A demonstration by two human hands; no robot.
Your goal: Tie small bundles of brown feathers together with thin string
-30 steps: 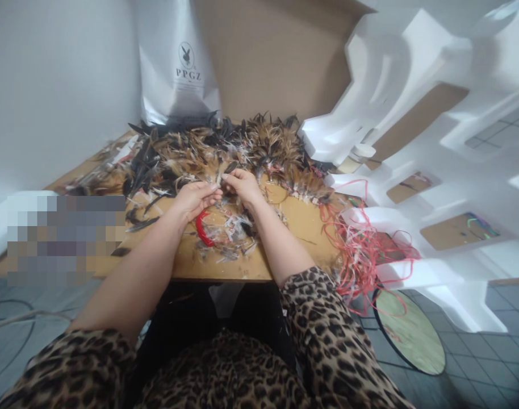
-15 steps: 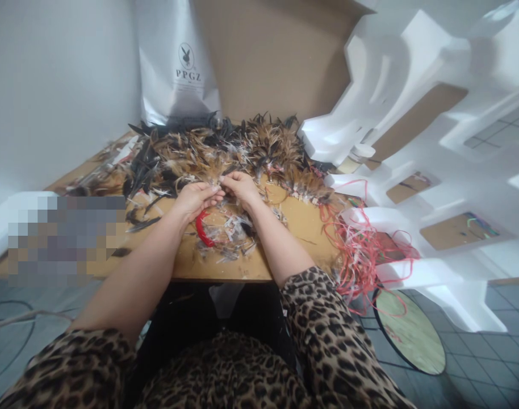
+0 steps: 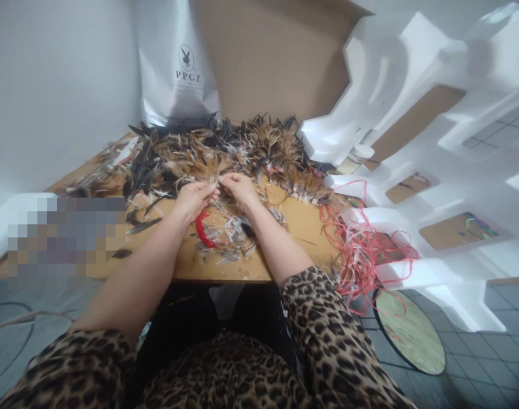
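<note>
Close together over the wooden table, both hands pinch at the base of a brown feather bunch (image 3: 210,167). My left hand (image 3: 196,199) is closed, thumb and forefinger pressed on the bunch's lower end. My right hand (image 3: 238,189) meets it from the right with its fingertips pinched at the same spot. The exact grip is too small to make out. Just below my left hand lies a red curved band (image 3: 204,230), beside loose pale feather scraps (image 3: 234,230). Behind the hands a heap of brown and black feathers (image 3: 263,142) spreads over the table.
Tangled pink strings (image 3: 361,250) hang over the right table edge (image 3: 225,280). White foam pieces (image 3: 413,68) rise on the right, near a small white-lidded container (image 3: 361,152). A silver bag (image 3: 178,74) stands at the back before brown cardboard (image 3: 276,57). A round stool (image 3: 408,332) is below right.
Both hands have shifted very slightly left, still pinched together. More of the brown feather bunch now shows above the fingertips.
</note>
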